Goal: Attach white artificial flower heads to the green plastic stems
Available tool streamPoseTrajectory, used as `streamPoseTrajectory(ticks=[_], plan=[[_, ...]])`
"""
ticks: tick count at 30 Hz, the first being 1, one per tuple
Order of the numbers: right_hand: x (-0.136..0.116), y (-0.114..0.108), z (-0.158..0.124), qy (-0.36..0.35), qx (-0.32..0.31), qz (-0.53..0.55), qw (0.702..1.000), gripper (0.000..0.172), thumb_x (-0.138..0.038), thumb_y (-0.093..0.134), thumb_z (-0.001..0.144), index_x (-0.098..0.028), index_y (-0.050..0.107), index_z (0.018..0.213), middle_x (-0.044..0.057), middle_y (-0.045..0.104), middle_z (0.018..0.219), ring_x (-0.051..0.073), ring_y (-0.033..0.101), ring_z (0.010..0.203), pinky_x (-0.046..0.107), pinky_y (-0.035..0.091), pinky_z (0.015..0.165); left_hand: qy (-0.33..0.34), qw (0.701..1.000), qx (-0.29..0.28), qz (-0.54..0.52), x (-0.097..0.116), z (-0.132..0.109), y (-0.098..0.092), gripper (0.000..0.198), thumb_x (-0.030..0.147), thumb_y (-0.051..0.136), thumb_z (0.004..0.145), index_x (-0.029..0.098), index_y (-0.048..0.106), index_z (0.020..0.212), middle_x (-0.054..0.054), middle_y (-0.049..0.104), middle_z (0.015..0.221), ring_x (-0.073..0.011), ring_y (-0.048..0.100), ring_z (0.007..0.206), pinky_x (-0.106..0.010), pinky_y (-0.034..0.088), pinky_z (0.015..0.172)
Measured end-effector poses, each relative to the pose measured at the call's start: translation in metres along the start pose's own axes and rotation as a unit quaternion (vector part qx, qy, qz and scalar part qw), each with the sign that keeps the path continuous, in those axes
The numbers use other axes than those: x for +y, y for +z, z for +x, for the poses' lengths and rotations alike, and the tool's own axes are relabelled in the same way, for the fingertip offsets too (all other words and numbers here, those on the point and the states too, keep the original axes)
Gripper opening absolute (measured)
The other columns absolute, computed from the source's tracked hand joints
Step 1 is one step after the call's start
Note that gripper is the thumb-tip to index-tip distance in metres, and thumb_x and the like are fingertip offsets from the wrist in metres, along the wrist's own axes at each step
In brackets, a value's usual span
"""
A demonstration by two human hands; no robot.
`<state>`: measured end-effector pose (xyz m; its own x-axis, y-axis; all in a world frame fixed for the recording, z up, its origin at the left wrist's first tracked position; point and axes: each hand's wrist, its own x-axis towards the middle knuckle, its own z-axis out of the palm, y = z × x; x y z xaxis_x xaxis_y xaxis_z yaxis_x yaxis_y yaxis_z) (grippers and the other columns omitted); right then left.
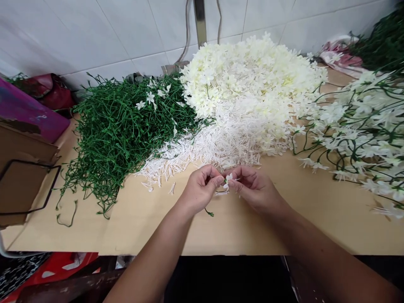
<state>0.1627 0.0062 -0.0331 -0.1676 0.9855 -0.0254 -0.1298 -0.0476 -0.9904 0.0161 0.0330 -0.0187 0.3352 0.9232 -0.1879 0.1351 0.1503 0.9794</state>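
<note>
Left hand (pixel 202 187) and right hand (pixel 255 187) meet in front of me over the worktop (pixel 151 229), thumb tips almost together; the small white flower (pixel 227 181) sits right in the gap between them, so neither hand is clearly nearer to it. I read its axis as running roughly crosswise, from one set of fingertips to the other, with a bit of green showing on the left side and petals spreading toward the right; the exact tilt is too small for me to tell.

My left hand is curled closed, thumb against forefinger, pinching at the green side of the flower; my right hand is also drawn in, its thumb and forefinger pinching at the petal side; how firmly either one grips, I cannot tell. A green stem end (pixel 210 213) shows below the left hand, pointing down and to the right; whether it joins the flower is hidden from me.

Beyond the hands lies a heap of thin white strands (pixel 221 141); green stems (pixel 116 130) are piled to the left of it, loose white blossoms (pixel 252 75) behind it, and stemmed white flowers (pixel 356 139) well off to the right.
</note>
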Motion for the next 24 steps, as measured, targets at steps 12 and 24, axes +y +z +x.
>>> streamPoseTrajectory(ticks=[12,24], plan=[[0.0081,0.0033,0.0025,0.013,0.029,-0.024,0.999,0.018,-0.031,0.065,0.069,-0.019,0.051,0.069,0.0,0.053,0.065,0.013,0.049,0.063,0.026,0.04,0.056,0.025,0.999,0.009,0.021,-0.0066,0.0027,0.0041,0.02,0.027,0.056,0.071,0.017,0.043,0.058,0.003,0.043,0.054,-0.0088,0.037,0.053,-0.022,0.03,0.05],[0.0016,-0.001,0.0095,0.005,0.049,-0.031,0.998,0.015,-0.029,0.065,0.069,-0.018,0.055,0.072,-0.001,0.054,0.065,0.01,0.047,0.058,0.025,0.037,0.055,0.0,1.0,0.021,-0.016,0.0025,0.0035,-0.0009,0.018,0.032,0.06,0.071,0.016,0.053,0.066,0.004,0.048,0.057,-0.0075,0.04,0.052,-0.021,0.031,0.05]])
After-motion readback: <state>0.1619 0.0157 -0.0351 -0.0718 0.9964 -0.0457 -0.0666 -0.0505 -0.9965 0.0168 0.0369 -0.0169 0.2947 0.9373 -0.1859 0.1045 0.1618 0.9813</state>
